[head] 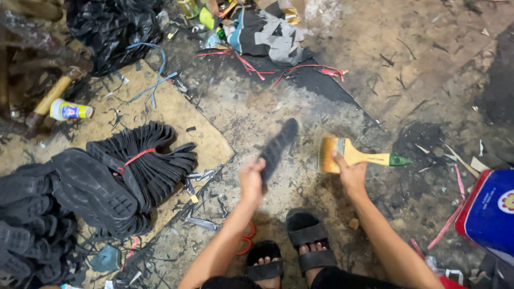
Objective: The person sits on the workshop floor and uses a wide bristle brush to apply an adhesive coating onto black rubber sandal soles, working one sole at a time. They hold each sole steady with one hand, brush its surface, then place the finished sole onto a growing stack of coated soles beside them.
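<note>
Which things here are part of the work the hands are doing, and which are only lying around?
In use:
- left hand gripping a black ridged rubber sole
- right hand on a flat wooden-handled paintbrush with a green tip

Lying about:
- tied bundle of black rubber soles
- small white glue bottle
- black plastic bag
- orange-handled scissors
- blue and red tin

Grimy, scrap-strewn concrete floor (342, 48), worn cardboard sheet (176, 115) at left, black plastic bag (110, 27) up top.
</note>
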